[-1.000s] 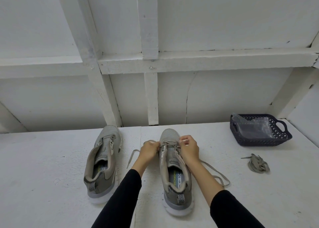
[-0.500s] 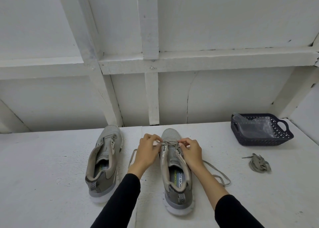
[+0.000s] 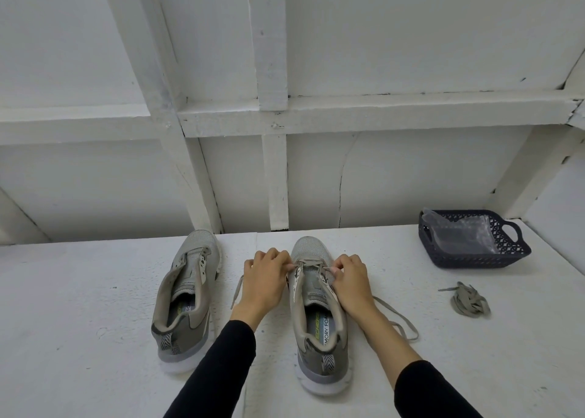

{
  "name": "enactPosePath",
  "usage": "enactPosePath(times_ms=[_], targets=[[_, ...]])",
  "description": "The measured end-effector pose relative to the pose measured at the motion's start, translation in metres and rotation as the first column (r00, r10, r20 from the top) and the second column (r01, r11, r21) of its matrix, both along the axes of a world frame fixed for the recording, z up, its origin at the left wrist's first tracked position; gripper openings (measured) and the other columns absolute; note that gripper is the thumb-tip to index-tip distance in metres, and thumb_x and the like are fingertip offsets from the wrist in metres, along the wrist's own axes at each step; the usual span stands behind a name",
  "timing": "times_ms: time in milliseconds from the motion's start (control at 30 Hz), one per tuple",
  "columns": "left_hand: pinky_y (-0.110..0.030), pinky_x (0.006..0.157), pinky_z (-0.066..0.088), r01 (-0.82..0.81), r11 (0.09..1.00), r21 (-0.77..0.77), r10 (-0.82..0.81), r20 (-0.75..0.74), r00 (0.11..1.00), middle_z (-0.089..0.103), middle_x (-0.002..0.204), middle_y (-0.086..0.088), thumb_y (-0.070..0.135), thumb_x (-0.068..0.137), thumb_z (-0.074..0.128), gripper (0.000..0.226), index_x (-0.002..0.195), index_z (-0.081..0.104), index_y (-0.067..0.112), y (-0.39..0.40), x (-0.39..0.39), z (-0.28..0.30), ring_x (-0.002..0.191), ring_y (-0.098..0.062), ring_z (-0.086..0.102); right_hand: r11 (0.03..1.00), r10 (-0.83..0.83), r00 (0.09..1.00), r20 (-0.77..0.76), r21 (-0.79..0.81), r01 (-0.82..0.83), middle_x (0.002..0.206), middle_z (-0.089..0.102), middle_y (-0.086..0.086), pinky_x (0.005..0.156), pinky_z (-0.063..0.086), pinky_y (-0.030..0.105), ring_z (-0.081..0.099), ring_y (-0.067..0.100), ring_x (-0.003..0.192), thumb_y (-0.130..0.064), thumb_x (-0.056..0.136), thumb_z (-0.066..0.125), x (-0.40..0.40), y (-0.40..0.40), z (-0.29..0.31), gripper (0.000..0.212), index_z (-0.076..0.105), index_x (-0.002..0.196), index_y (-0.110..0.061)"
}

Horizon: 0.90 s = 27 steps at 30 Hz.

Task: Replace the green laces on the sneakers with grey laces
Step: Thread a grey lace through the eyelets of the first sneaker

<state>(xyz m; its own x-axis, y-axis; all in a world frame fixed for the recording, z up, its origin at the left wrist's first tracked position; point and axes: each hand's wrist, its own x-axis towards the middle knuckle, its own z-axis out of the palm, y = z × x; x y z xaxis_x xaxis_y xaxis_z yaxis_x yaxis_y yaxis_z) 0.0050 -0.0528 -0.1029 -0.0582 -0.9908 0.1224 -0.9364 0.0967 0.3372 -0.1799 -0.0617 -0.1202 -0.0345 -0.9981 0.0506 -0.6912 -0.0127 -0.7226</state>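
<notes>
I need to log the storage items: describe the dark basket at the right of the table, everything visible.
The basket is dark navy, plastic by its look, with openwork lattice walls and a loop handle cut into its right end. It is shallow and roughly rectangular, and it stands upright on the white table at the far right, near the wall. A crumpled clear plastic bag lies inside, one corner rising above the left rim. Neither hand touches it; a bundled lace lies apart, in front of it.
</notes>
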Motion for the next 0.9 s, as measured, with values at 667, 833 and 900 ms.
enactPosePath(times_ms=[667, 833, 900], targets=[[-0.009, 0.055, 0.038, -0.135, 0.975, 0.174, 0.218, -0.672, 0.707, 0.063, 0.062, 0.000, 0.033, 0.097, 0.057, 0.052, 0.053, 0.060, 0.006, -0.008, 0.020, 0.026, 0.058, 0.000, 0.057, 1.000, -0.003, 0.979, -0.205, -0.022, -0.001, 0.103, 0.055, 0.007, 0.066, 0.033, 0.028, 0.045, 0.019, 0.081, -0.013, 0.094, 0.046, 0.026, 0.033, 0.040, 0.015, 0.054, 0.105, -0.007], [-0.027, 0.058, 0.034, -0.069, 0.957, 0.282, 0.244, -0.650, 0.720, 0.048, 0.066, 0.000, 0.041, 0.099, 0.049, 0.040, 0.071, 0.057, 0.014, -0.015, 0.039, 0.033, 0.061, -0.015, 0.044, 0.987, -0.131, 0.987, -0.087, -0.105, 0.122, 0.097, 0.055, 0.008, 0.066, 0.035, 0.031, 0.049, 0.022, 0.079, -0.013, 0.098, 0.042, 0.030, 0.019, 0.043, 0.016, 0.056, 0.099, -0.005], [-0.024, 0.055, 0.031, -0.032, 0.962, 0.271, 0.184, -0.556, 0.811, 0.048, 0.064, 0.004, 0.040, 0.095, 0.057, 0.019, 0.092, 0.062, 0.022, -0.014, 0.044, 0.033, 0.059, -0.013, 0.043, 0.987, -0.131, 0.987, -0.089, -0.109, 0.121, 0.098, 0.054, 0.009, 0.068, 0.036, 0.032, 0.049, 0.024, 0.081, -0.014, 0.099, 0.041, 0.034, 0.012, 0.044, 0.018, 0.056, 0.101, -0.004]])
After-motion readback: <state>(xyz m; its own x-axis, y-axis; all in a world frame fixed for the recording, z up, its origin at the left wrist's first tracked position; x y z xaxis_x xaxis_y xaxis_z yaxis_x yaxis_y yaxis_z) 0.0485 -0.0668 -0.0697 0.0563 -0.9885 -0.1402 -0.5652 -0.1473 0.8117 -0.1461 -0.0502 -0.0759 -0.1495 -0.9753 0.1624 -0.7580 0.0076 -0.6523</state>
